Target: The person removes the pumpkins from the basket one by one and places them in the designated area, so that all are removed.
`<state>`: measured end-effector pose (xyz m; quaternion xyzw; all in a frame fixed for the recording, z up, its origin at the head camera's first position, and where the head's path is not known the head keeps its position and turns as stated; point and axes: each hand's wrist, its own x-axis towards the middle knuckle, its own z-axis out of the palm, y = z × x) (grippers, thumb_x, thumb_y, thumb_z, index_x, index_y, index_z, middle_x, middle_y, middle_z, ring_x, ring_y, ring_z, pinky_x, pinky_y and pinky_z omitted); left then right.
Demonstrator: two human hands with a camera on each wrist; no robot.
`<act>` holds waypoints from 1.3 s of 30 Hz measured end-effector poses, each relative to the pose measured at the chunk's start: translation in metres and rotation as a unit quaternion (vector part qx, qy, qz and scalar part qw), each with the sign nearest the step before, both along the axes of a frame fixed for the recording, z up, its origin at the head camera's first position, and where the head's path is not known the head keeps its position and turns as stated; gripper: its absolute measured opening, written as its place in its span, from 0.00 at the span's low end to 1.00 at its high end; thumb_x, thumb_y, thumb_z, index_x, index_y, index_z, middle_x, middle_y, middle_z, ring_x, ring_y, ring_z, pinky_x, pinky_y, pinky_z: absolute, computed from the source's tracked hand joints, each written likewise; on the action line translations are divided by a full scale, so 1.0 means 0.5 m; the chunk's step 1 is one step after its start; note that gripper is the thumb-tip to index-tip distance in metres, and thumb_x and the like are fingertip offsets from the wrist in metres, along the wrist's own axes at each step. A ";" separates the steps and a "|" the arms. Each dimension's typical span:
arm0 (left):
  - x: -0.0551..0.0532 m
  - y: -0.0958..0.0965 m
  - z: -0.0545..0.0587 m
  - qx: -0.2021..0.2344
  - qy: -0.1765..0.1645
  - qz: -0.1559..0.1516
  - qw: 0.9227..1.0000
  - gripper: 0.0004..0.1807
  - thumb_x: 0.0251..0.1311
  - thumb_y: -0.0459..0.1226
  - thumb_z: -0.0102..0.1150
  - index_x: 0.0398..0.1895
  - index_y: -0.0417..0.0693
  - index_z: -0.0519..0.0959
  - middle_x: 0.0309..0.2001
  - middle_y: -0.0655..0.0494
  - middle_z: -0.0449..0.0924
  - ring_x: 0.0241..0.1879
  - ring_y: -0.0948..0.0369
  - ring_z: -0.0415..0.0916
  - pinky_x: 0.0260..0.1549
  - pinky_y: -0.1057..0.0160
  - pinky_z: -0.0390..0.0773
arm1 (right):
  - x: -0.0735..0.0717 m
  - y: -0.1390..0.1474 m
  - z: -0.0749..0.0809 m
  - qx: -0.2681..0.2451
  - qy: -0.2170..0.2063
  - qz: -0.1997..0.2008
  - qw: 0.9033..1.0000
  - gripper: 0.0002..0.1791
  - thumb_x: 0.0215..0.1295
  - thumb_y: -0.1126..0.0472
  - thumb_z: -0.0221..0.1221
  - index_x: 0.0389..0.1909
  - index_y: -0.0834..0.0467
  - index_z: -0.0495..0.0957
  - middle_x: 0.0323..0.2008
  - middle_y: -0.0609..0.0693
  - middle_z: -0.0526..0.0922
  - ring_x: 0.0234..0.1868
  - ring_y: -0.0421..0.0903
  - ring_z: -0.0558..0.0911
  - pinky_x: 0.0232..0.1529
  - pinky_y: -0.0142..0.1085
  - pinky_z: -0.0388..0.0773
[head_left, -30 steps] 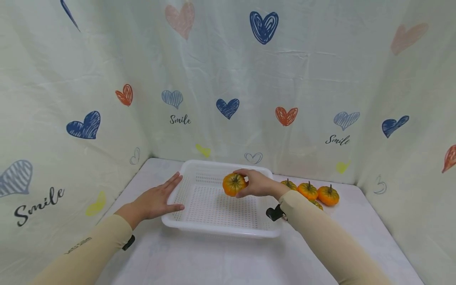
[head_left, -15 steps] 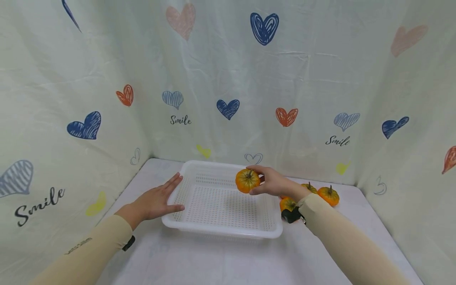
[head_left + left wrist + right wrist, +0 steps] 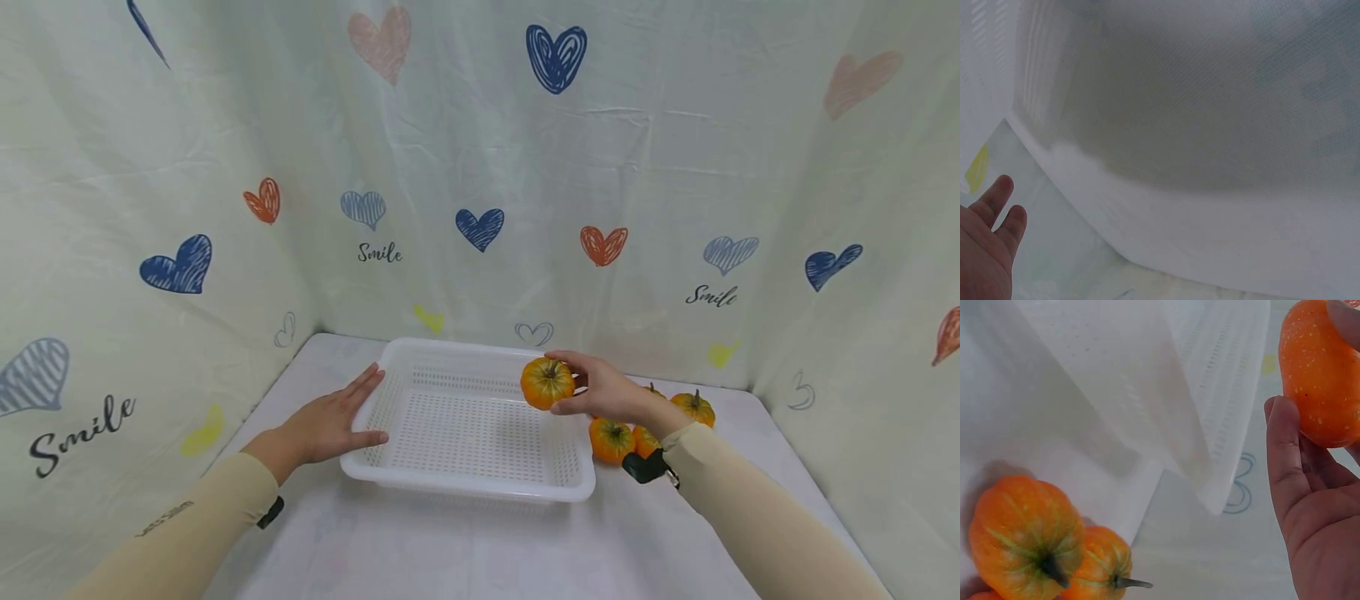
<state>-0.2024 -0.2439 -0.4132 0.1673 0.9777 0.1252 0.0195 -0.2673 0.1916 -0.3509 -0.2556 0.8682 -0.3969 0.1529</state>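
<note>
My right hand (image 3: 606, 390) grips a small orange-and-green pumpkin (image 3: 546, 384) between thumb and fingers, above the right back part of a white plastic basket (image 3: 468, 485). In the right wrist view that pumpkin (image 3: 1322, 378) shows its speckled orange side. My left hand (image 3: 326, 427) lies at the basket's left rim with its fingers stretched out. Only part of the left hand (image 3: 988, 244) appears in the left wrist view. No pumpkin is visible on the basket's perforated floor.
Several more pumpkins (image 3: 611, 441) sit on the white table (image 3: 420, 550) right of the basket, some partly hidden by my right arm. Another pumpkin (image 3: 693, 408) lies farther right. A heart-printed curtain (image 3: 540, 167) rises behind the table and along its sides.
My right hand has moved right with the pumpkin, from over the basket's middle towards its right side. More of the loose pumpkins beside the basket's right rim show now. The left hand stays put.
</note>
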 end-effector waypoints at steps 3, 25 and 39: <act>0.000 0.000 0.000 -0.001 0.001 0.001 1.000 0.58 0.59 0.71 0.49 0.80 0.44 0.47 0.80 0.48 0.39 0.69 0.39 0.61 0.61 0.36 0.66 | 0.007 0.015 -0.007 0.000 0.005 -0.007 1.000 0.48 0.56 0.53 0.74 0.75 0.51 0.61 0.62 0.54 0.73 0.54 0.53 0.77 0.51 0.41 0.81; -0.003 0.000 -0.004 -0.005 0.003 0.002 1.000 0.58 0.58 0.71 0.48 0.80 0.44 0.46 0.80 0.48 0.39 0.70 0.39 0.61 0.61 0.37 0.67 | 0.068 0.156 -0.019 0.011 0.033 -0.077 0.996 0.45 0.57 0.48 0.72 0.74 0.47 0.62 0.64 0.57 0.72 0.57 0.57 0.77 0.51 0.46 0.81; 0.000 0.000 -0.001 -0.002 0.003 0.002 1.000 0.57 0.59 0.70 0.50 0.80 0.44 0.47 0.80 0.48 0.40 0.69 0.40 0.61 0.61 0.37 0.67 | 0.103 0.239 -0.038 0.018 0.041 -0.125 0.991 0.47 0.61 0.49 0.70 0.76 0.55 0.58 0.67 0.65 0.66 0.58 0.62 0.77 0.49 0.43 0.82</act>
